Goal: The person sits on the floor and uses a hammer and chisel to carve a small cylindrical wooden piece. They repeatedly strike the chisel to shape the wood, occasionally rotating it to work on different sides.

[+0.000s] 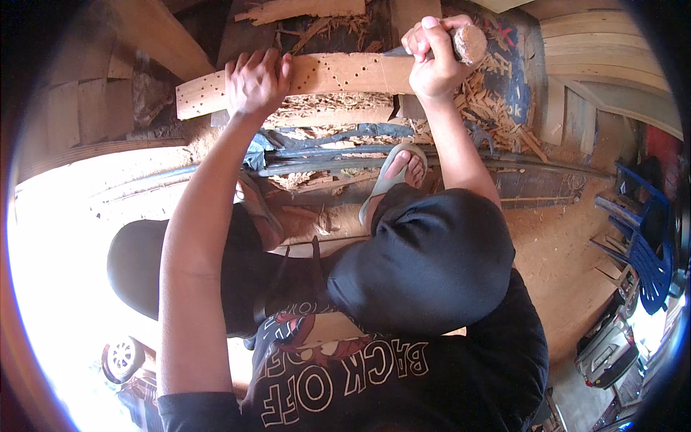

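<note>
A long pale wooden board [342,75] with rows of small drilled holes lies crosswise in front of me. My left hand [257,81] is closed over its left part, fingers bent toward the far edge. At the board's right end, my right hand [436,61] is wrapped round a tool with a thick, round wooden handle [470,45], its rough end facing me. A thin dark piece, perhaps its blade, shows just left of my right fingers by the board's far edge; the rest is hidden by the hand.
Wood shavings [497,119] are heaped at the right and beneath the board. Another wooden piece [338,109] lies below it. Dark pipes [324,163] run across near my sandalled foot [394,176]. A blue plastic chair [644,237] stands at the far right.
</note>
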Tool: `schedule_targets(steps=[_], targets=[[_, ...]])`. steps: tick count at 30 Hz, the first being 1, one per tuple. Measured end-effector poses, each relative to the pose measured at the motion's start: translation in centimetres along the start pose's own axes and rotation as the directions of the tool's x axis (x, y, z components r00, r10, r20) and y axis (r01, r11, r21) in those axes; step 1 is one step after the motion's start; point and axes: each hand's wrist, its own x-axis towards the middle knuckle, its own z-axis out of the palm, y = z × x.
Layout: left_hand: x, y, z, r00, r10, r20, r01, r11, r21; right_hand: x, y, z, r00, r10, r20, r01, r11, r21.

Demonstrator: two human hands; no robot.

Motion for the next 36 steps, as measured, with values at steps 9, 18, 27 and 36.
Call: schedule_targets(steps=[9,18,27,36], targets=[[0.0,0.0,0.1,1.0,0.001,0.014,-0.001,1.0,0.013,-0.8,0.0,0.1,0.999,-0.034,0.011,0.034,0.998,-0.052],[-0.1,0.1,-0.1,1.0,0.012,-0.02,-0.012,1.0,0.015,-1.6,0.0,-0.3,0.999,-0.026,0.047,0.028,0.999,-0.038],[0.0,0.2,-0.1,0.999,0.008,-0.037,-0.007,1.0,0.011,-0.3,0.0,0.2,0.985,0.148,-0.089,-0.148,0.989,0.001],[-0.3,-0.1,0.2,1.0,0.0,0.0,0.0,1.0,0.019,-1.0,-0.1,0.8,0.993,0.11,-0.041,-0.113,0.991,-0.072]])
